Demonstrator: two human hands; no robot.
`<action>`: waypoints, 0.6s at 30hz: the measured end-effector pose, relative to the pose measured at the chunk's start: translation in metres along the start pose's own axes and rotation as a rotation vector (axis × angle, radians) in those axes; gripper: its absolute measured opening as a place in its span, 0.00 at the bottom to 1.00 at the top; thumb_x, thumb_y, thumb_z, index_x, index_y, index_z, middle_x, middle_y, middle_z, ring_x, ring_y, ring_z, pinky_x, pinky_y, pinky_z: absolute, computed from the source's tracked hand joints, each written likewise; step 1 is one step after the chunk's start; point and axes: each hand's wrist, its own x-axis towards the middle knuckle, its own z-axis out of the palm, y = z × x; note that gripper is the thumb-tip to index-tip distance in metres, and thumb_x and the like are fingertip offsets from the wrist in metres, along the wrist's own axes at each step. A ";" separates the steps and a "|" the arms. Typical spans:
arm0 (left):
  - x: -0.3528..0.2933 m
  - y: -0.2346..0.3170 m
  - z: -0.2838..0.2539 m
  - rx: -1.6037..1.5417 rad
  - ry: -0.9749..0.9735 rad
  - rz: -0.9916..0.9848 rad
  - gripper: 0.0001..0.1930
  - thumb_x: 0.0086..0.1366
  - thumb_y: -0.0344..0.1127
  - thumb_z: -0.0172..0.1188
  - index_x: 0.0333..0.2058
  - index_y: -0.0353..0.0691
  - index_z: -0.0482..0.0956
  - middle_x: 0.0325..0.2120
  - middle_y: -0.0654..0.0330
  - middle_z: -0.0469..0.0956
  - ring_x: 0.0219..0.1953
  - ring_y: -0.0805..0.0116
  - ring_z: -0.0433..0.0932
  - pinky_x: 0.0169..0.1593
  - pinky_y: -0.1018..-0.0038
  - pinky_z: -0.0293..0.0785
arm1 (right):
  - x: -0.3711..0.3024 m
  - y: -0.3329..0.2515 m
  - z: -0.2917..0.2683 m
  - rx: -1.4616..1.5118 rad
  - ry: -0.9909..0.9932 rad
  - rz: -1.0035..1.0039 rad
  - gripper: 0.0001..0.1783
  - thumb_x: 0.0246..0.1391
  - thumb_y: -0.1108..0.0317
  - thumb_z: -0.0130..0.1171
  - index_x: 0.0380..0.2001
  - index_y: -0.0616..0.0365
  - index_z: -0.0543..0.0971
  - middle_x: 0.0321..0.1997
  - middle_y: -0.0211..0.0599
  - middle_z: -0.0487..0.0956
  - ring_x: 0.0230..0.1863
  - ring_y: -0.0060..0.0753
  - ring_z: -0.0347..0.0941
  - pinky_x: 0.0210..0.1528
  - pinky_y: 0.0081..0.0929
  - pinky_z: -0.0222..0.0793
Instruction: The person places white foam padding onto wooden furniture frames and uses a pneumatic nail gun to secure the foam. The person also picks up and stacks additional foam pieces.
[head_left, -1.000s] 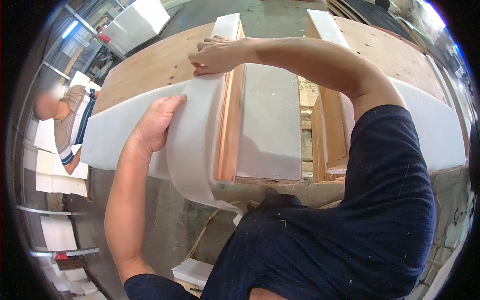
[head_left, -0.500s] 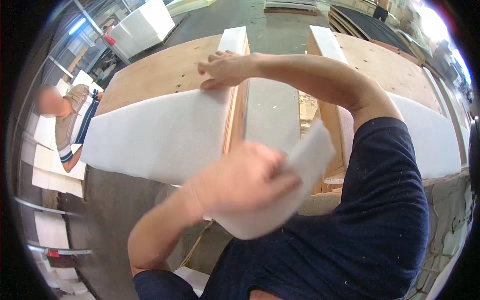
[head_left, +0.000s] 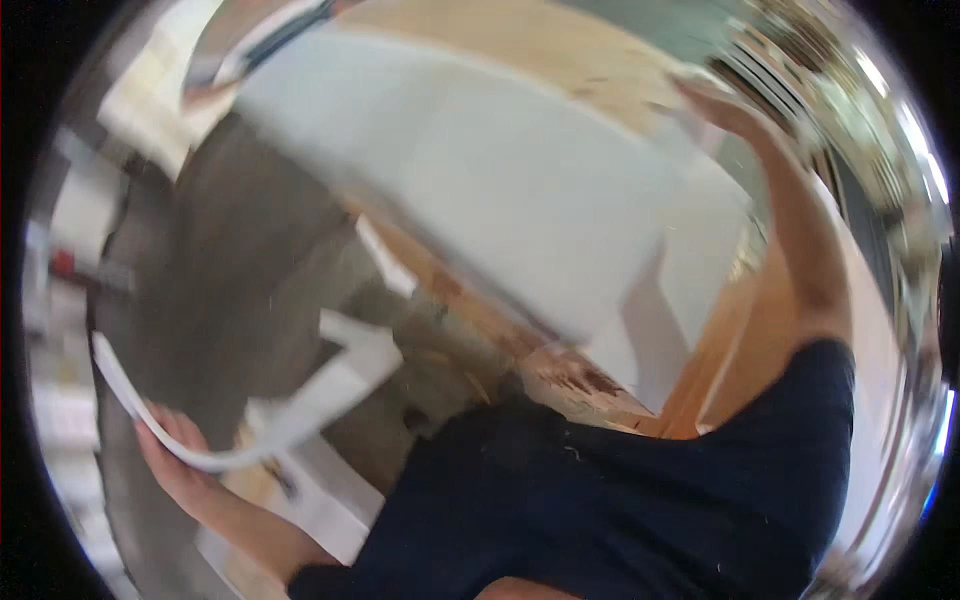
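Wooden bench (head_left: 560,40) | left hand (head_left: 175,465) gripping curved white strip (head_left: 300,400) | right hand (head_left: 725,105) flat on white sheet (head_left: 500,190)

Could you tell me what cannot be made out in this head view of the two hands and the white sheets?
- Right hand: motion blur smears it; whether it touches the large white sheet is unclear.
- Left hand: its fingers lie behind the curved white strip, so the grip is partly hidden.
- Wooden bench: blurred and covered by the sheet and the dark shirt.
- Things at the left rim: too blurred to identify.
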 end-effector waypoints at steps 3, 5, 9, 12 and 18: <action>0.022 0.033 -0.082 0.182 0.230 0.015 0.12 0.67 0.42 0.52 0.38 0.38 0.71 0.26 0.66 0.69 0.24 0.79 0.62 0.27 0.81 0.62 | -0.007 -0.039 -0.029 0.301 0.045 -0.224 0.35 0.64 0.42 0.33 0.61 0.58 0.64 0.63 0.47 0.65 0.64 0.37 0.60 0.67 0.34 0.50; 0.042 0.049 -0.128 0.275 0.213 0.037 0.13 0.67 0.42 0.53 0.40 0.37 0.71 0.29 0.64 0.71 0.27 0.76 0.67 0.30 0.79 0.65 | -0.004 -0.116 -0.063 0.520 0.090 -0.471 0.31 0.64 0.47 0.35 0.60 0.60 0.65 0.62 0.47 0.66 0.63 0.38 0.61 0.65 0.35 0.53; 0.106 0.044 -0.098 0.449 0.193 0.135 0.20 0.64 0.41 0.57 0.48 0.31 0.70 0.39 0.54 0.74 0.39 0.66 0.75 0.45 0.74 0.71 | -0.048 -0.351 -0.089 0.619 -0.058 -0.782 0.26 0.60 0.54 0.41 0.55 0.59 0.67 0.56 0.46 0.69 0.58 0.38 0.65 0.59 0.34 0.58; 0.118 0.037 -0.041 0.424 0.134 0.269 0.23 0.62 0.39 0.60 0.49 0.28 0.69 0.44 0.51 0.74 0.42 0.67 0.75 0.49 0.72 0.70 | -0.048 -0.521 -0.065 0.663 -0.094 -0.971 0.22 0.57 0.59 0.46 0.51 0.59 0.69 0.51 0.44 0.72 0.54 0.38 0.68 0.54 0.32 0.62; 0.191 0.036 0.000 -0.031 -0.533 0.064 0.18 0.60 0.35 0.61 0.47 0.32 0.74 0.40 0.58 0.77 0.41 0.73 0.75 0.47 0.76 0.69 | -0.014 -0.649 -0.131 0.494 0.637 -0.976 0.15 0.51 0.69 0.55 0.44 0.58 0.73 0.42 0.42 0.76 0.46 0.39 0.74 0.45 0.30 0.71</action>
